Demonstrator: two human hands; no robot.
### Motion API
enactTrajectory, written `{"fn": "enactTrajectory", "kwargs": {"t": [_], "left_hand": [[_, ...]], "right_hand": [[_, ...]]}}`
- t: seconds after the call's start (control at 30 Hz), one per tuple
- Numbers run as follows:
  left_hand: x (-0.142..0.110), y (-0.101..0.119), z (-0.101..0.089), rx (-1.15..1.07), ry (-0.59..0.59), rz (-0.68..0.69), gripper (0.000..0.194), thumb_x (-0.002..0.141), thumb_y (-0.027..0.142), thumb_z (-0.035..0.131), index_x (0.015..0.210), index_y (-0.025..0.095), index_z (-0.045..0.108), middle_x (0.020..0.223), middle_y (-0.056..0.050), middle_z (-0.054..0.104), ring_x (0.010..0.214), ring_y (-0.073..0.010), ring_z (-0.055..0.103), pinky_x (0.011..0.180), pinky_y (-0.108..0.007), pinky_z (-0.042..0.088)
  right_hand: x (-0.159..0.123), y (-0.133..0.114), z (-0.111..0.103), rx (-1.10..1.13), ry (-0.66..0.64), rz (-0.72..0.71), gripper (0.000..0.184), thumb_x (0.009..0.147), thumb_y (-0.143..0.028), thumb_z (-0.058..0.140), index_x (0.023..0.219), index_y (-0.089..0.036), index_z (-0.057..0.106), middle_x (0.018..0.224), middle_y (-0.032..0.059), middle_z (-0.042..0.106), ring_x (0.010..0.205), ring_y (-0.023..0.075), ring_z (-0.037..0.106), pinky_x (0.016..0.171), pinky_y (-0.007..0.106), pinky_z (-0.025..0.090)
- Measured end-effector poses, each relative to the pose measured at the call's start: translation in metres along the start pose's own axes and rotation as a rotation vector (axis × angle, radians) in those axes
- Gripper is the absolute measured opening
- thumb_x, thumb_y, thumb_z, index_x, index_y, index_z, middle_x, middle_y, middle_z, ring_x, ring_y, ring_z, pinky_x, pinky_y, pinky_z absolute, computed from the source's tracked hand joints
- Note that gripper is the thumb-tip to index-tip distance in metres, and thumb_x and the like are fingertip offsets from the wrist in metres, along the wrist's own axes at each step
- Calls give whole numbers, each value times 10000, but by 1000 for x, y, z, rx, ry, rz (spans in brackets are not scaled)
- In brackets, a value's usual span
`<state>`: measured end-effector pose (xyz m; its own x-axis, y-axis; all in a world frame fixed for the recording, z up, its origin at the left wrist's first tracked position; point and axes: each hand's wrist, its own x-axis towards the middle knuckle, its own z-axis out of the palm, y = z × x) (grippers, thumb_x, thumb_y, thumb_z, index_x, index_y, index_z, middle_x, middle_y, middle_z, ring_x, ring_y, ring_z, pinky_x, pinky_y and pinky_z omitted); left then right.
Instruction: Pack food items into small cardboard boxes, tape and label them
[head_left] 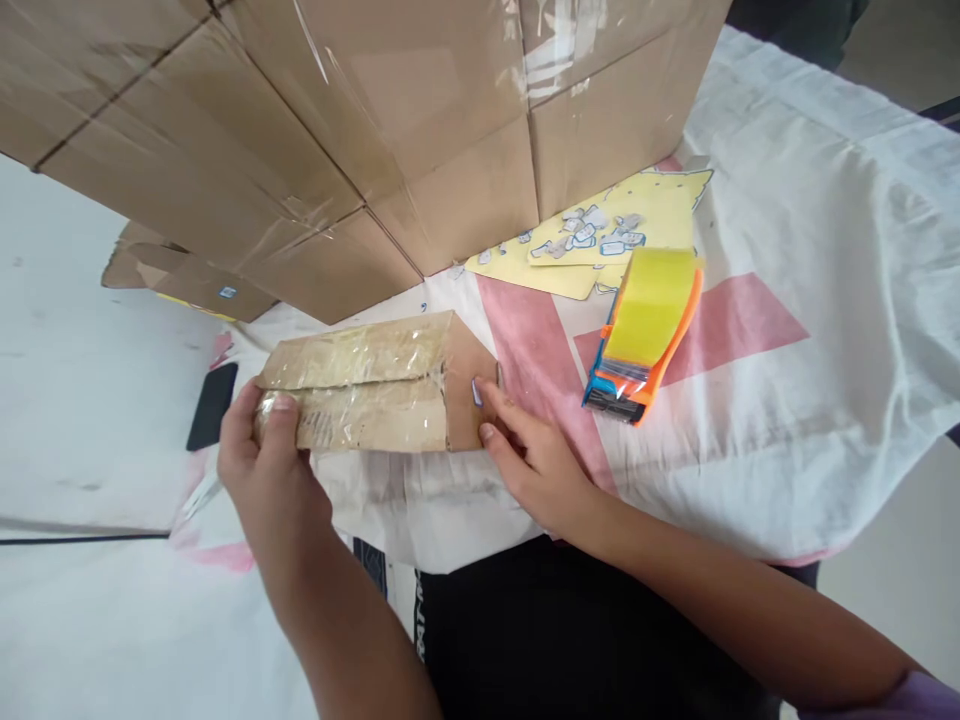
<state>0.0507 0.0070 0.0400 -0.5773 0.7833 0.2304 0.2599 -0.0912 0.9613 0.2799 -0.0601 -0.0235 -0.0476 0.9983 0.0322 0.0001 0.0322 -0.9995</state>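
Observation:
A small cardboard box (367, 385), sealed along its top with clear tape, lies lengthwise in front of me. My left hand (274, 445) is closed on its left end, thumb on the front side and fingers around the far edge. On the box's right end face sits a small pale sticker with a bluish edge (477, 391). My right hand (544, 475) touches that end, with the index fingertip at the sticker and the thumb apart and lower, by the bottom edge. Its remaining fingers are partly hidden.
Large taped cardboard boxes (450, 120) rise behind. An orange and blue tape dispenser with yellow tape (649, 330) lies to the right. Yellow sheets (555, 275) with small sticker pieces (585, 230) lie behind it. A black phone (212, 405) lies left on the white and pink cloth (787, 420).

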Motion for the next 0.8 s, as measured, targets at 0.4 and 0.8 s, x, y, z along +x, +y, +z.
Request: {"fn": "enactTrajectory", "kwargs": {"t": [0.4,0.8], "left_hand": [[-2,-3,0,14,8,30,508,826,344,763,1311,219,682,1345,-69,685,1212,-206,647,1070,-366,518],[0,-10,-4,4,-31,115,518,829,334,740,1326,201,676,1389,-107,669,1295,-263,622,1160,-484,455]], "right_hand": [[-14,4,-3,102,-60,15,498,1007,-193,466,1497,-251,537,881,-8,639,663,92,530,602,234,458],[-16,-4,-9,2,-205,24,737,959,-155,520,1629,-357,289,898,-33,629,680,91,540,670,241,471]]}}
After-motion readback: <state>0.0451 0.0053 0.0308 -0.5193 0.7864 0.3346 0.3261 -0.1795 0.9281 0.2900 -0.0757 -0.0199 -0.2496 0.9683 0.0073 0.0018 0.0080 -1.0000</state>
